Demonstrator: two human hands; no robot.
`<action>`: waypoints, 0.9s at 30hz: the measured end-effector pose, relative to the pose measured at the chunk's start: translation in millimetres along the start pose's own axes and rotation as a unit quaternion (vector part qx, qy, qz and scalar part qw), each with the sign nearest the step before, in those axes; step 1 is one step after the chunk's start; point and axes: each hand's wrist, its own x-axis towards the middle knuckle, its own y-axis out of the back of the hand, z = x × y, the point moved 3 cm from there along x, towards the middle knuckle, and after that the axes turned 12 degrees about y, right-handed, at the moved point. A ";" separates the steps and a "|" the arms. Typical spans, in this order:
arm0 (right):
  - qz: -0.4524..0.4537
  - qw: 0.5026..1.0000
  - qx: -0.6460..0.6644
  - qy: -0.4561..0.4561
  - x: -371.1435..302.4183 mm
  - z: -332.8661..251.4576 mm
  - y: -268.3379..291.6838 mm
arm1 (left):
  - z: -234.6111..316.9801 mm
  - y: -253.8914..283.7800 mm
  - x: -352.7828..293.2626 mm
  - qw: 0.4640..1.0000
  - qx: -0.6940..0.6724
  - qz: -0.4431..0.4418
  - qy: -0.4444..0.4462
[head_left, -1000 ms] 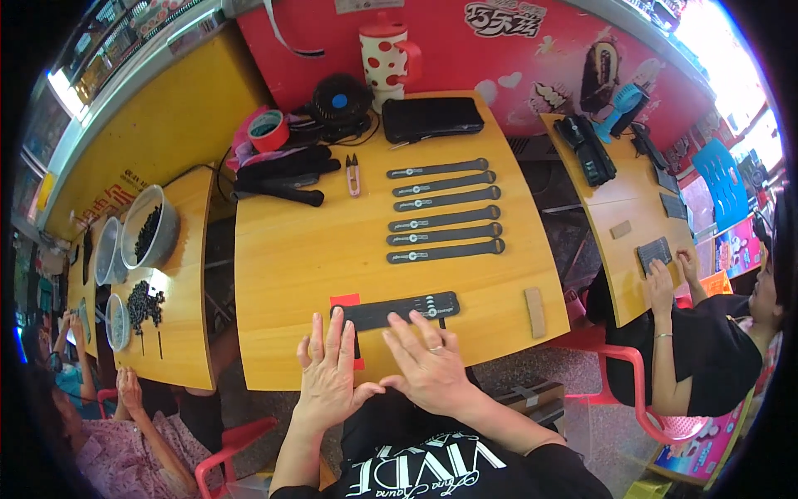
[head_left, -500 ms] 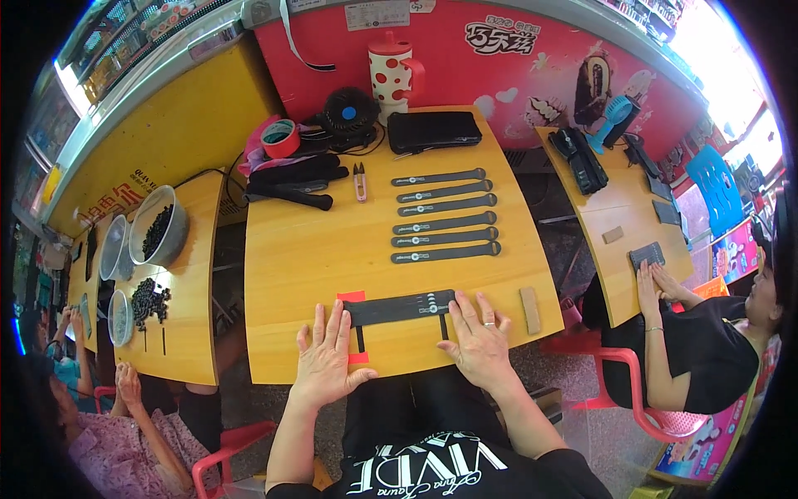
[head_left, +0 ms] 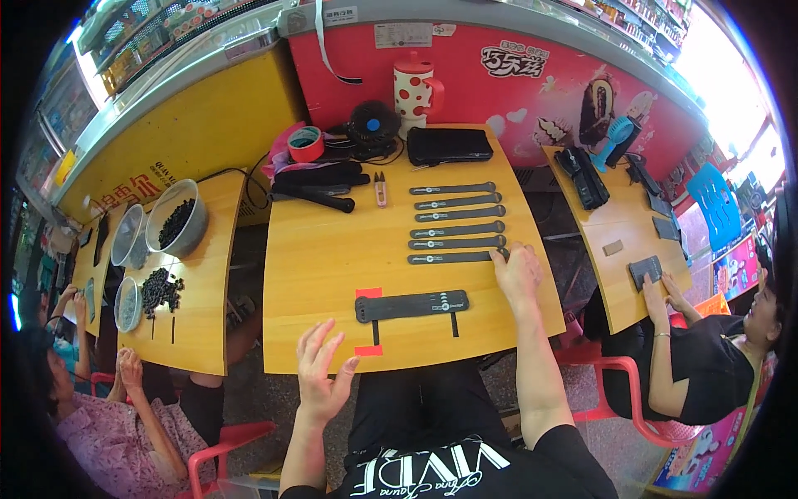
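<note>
While the left hand (head_left: 322,378) hangs, fingers spread, by the near edge of the wooden table (head_left: 295,266), the stacked dark straps (head_left: 416,307) lie flat just beyond it, beside red tape (head_left: 368,293). The right hand (head_left: 519,274) is at the right end of the row's nearest strap (head_left: 453,258); I can't tell whether it's pinching.

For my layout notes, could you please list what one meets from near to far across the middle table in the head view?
Nearer red tape strip, overlapping dark straps, six spaced dark straps, black pouch, red-spotted tumbler.
</note>
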 end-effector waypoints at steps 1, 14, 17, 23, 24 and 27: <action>0.002 0.999 0.039 -0.011 0.8 1.1 -4.4 | 1.7 0.3 -3.4 1.000 0.000 0.002 0.002; 0.190 0.720 0.176 0.644 -118.4 -170.4 145.3 | 98.0 27.1 6.9 0.972 0.067 0.077 -0.212; 0.202 0.659 0.375 0.620 -143.2 -177.5 144.8 | 103.5 43.0 -6.4 0.959 0.094 0.020 -0.267; -0.112 0.689 0.567 0.437 -122.8 -164.9 111.5 | 98.5 49.2 -24.9 0.970 -0.159 0.027 -0.184; -0.209 0.649 0.612 0.401 -129.0 -161.6 99.8 | 93.2 42.9 -22.2 0.965 -0.212 0.063 -0.144; -0.304 0.596 0.654 0.353 -148.4 -148.8 83.1 | 63.6 16.7 -22.2 0.953 -0.280 0.098 -0.061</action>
